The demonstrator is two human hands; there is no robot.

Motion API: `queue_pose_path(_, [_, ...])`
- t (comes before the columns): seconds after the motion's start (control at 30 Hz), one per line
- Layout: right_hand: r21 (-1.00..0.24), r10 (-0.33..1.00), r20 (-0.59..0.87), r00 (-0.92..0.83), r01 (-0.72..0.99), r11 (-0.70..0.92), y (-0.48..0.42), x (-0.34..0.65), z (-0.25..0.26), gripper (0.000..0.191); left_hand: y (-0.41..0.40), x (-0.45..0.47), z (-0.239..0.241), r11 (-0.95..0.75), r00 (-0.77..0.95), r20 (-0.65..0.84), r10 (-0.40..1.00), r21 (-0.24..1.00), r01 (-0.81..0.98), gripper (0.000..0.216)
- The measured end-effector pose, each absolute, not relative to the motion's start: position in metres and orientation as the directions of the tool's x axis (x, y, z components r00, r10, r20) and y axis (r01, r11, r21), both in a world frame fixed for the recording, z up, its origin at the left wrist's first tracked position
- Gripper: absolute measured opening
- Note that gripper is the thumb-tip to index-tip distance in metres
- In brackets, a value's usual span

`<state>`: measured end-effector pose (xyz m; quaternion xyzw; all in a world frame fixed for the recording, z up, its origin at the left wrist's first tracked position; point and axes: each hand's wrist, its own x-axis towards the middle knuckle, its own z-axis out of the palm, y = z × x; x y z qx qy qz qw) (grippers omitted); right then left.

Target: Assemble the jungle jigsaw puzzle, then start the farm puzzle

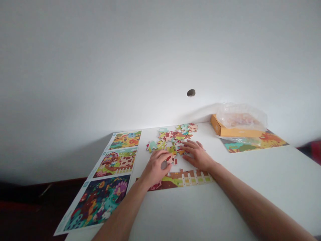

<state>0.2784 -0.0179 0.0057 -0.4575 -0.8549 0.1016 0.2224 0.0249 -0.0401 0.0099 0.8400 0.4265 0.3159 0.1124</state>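
- Left hand (154,167) is pinching a red-and-white puzzle piece (172,158) between thumb and fingertips.
- Right hand (198,154) is lying flat, fingers spread, touching the loose pieces (173,137) just beyond.
- Assembled fence strip (187,178) is lying just near of both hands.
- Picture sheets (110,180) are lying left; orange box (233,130) far right.

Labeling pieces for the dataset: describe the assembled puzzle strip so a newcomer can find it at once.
Start at the white table and the pile of loose puzzle pieces at its middle. Just nearer the camera, below the left hand and right hand, lies the assembled strip. Unlike the scattered pieces, it is one joined row showing a white picket fence on green and brown ground.
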Motion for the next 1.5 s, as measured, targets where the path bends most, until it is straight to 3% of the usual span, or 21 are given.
queue_pose_path(0.2, [-0.370, 0.913, 0.369, -0.174, 0.874, 0.316, 0.036, 0.308, -0.004, 0.053, -0.037, 0.023, 0.005, -0.599, 0.424, 0.437, 0.793, 0.435, 0.672, 0.033])
queue_pose_path(0.3, [-0.335, 0.920, 0.338, -0.198, 0.888, 0.314, 0.055, 0.318, -0.004, 0.057, -0.036, 0.023, 0.005, -0.593, 0.422, 0.430, 0.798, 0.436, 0.677, 0.034])
queue_pose_path(0.47, [-0.364, 0.884, 0.435, -0.174, 0.863, 0.350, 0.051, 0.321, -0.006, 0.034, -0.036, 0.023, 0.004, -0.591, 0.410, 0.442, 0.798, 0.437, 0.678, 0.032])
queue_pose_path(0.6, [-0.359, 0.900, 0.418, -0.125, 0.887, 0.290, 0.046, 0.319, -0.009, 0.052, -0.036, 0.023, 0.003, -0.589, 0.406, 0.445, 0.798, 0.435, 0.682, 0.030])
queue_pose_path(0.67, [-0.394, 0.919, 0.380, -0.106, 0.881, 0.264, 0.047, 0.318, -0.011, 0.050, -0.037, 0.024, 0.003, -0.587, 0.405, 0.443, 0.800, 0.437, 0.681, 0.030])
queue_pose_path(0.77, [-0.571, 0.934, 0.356, -0.033, 0.784, 0.245, 0.049, 0.317, -0.013, 0.042, -0.037, 0.024, 0.004, -0.588, 0.406, 0.442, 0.800, 0.440, 0.679, 0.031])
queue_pose_path(0.87, [-0.791, 0.952, 0.301, 0.056, 0.571, 0.217, 0.051, 0.321, -0.014, 0.042, -0.037, 0.023, 0.004, -0.590, 0.408, 0.442, 0.799, 0.446, 0.673, 0.032])
queue_pose_path(0.93, [-0.862, 0.959, 0.267, 0.091, 0.467, 0.196, 0.051, 0.323, -0.013, 0.044, -0.036, 0.022, 0.004, -0.590, 0.407, 0.443, 0.799, 0.449, 0.671, 0.032])
queue_pose_path(1.3, [-0.877, 0.953, 0.271, 0.135, 0.443, 0.186, 0.053, 0.317, -0.015, 0.027, -0.036, 0.024, 0.004, -0.584, 0.403, 0.441, 0.802, 0.439, 0.683, 0.031])
queue_pose_path(1.5, [-0.937, 0.936, 0.268, 0.227, 0.287, 0.198, 0.060, 0.326, -0.017, 0.041, -0.037, 0.025, 0.008, -0.578, 0.401, 0.435, 0.806, 0.437, 0.689, 0.030])
